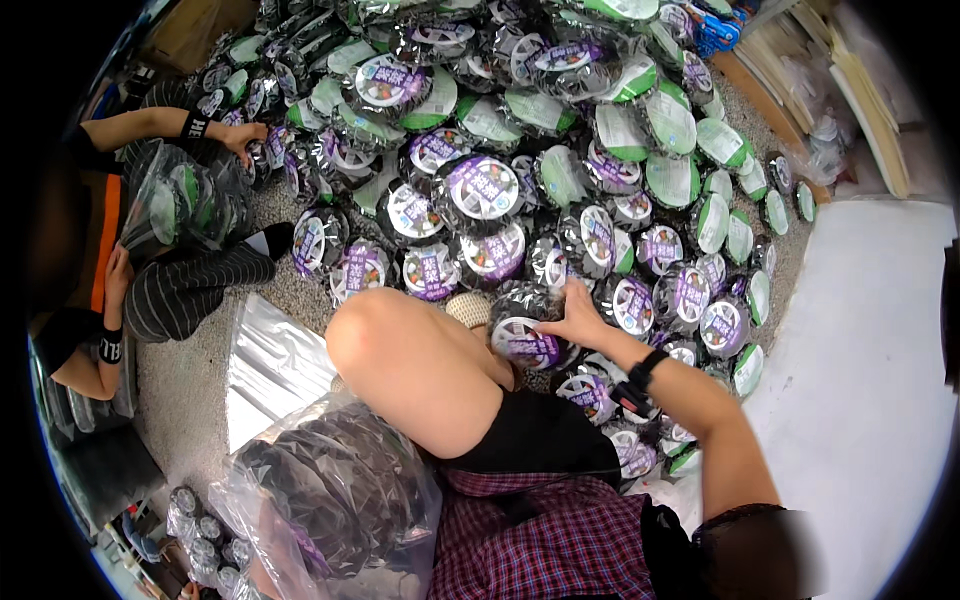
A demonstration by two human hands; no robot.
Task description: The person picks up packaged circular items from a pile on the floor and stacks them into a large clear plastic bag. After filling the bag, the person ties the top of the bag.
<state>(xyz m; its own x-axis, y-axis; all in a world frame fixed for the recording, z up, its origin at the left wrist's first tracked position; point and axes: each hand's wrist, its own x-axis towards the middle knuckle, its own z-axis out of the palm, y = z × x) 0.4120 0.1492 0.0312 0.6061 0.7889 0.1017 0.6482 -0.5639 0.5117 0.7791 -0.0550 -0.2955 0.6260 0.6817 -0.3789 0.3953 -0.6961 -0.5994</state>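
Observation:
My right hand (578, 318), with a black band on its wrist, grips a round black package (530, 340) with a purple and white label. The thumb lies on the label, beside my bent knee. A large clear plastic bag (340, 490) bulges with dark, shiny wrapped packages to the left of my lap. Through the film at the bag's lower left, skin of my left hand or forearm (268, 540) shows faintly. The fingers of that hand are hidden by plastic and glare.
A heap of similar round packages (480, 190), some with green-and-white sides up, spreads ahead. At left, a co-worker's hand (240, 138) touches the heap, the other holding a clear bag (165, 205). Flat silvery plastic bags (275, 370) lie near my knee. A white surface (850, 380) extends at right.

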